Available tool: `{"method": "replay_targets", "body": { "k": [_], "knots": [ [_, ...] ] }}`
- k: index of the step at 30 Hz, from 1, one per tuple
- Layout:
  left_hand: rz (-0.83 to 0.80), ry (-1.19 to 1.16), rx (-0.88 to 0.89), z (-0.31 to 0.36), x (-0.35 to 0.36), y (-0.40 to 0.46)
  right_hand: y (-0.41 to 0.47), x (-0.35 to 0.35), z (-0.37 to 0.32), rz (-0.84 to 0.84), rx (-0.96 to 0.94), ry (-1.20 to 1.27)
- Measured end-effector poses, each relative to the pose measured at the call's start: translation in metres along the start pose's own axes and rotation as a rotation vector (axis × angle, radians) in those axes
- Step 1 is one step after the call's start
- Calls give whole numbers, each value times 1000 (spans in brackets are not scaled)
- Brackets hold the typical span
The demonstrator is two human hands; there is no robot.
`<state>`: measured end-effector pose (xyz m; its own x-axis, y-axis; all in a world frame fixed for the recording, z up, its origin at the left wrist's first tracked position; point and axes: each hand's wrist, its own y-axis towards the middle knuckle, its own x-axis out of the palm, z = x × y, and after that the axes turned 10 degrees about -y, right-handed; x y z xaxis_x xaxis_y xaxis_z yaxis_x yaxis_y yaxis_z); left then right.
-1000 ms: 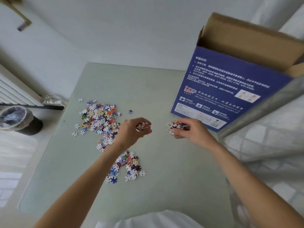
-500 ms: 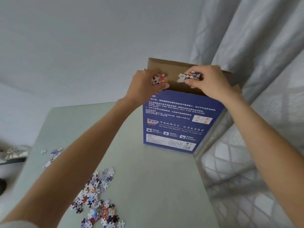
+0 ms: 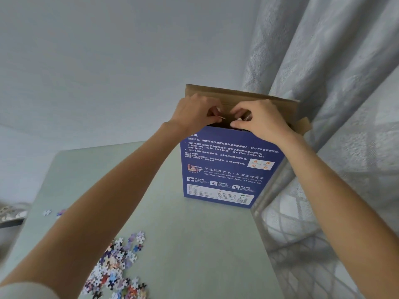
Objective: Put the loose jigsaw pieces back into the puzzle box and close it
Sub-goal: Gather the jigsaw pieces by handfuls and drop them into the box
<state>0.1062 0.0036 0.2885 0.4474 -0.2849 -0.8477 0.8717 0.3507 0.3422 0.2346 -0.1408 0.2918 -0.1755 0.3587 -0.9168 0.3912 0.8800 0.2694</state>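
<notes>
The blue puzzle box [image 3: 228,169] stands upright at the table's far right, its brown top flap [image 3: 241,97] raised. Both my hands are at its open top. My left hand [image 3: 194,111] has curled fingers pinching a thin jigsaw piece over the opening. My right hand [image 3: 263,121] is cupped at the front rim, and bits of pieces show under its fingers. A heap of loose jigsaw pieces [image 3: 114,270] lies on the table at the lower left, partly cut off by the frame edge. The inside of the box is hidden.
The pale green table [image 3: 194,244] ends on the right against a grey patterned curtain [image 3: 323,61] that touches the box. Two stray pieces [image 3: 47,212] lie near the table's left edge. A white wall is behind.
Both hands rose from the table with pieces to the box top, then sank from just above the opening down into it. The view tilted up.
</notes>
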Motion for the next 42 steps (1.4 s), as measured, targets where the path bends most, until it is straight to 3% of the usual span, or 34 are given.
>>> {"method": "replay_targets", "body": {
  "k": [9,11,15,18,24,30,33,38,42],
  "knots": [
    [-21,7,14,1,-7,-2,-5,2,-9,60,-38,-83],
    [75,-28,73,2,-8,-9,-9,2,-13,160,-67,-99],
    [416,-52,352,-3,-6,-49,-29,12,-32,488,-231,-110],
    [481,-60,388,-21,5,-100,-52,45,-53,573,-361,-110],
    [387,-94,-75,-84,24,-238,-93,156,-110,277,-439,22],
    [201,-112,-638,-165,42,-384,-119,281,-155,-223,-301,176],
    [160,-101,-833,-202,54,-442,-134,334,-171,-436,-204,157],
    [146,150,-1061,-264,61,-496,-127,396,-195,-531,-92,100],
    [154,142,-1197,-306,72,-513,-107,441,-219,-564,-57,15]
  ]
}}
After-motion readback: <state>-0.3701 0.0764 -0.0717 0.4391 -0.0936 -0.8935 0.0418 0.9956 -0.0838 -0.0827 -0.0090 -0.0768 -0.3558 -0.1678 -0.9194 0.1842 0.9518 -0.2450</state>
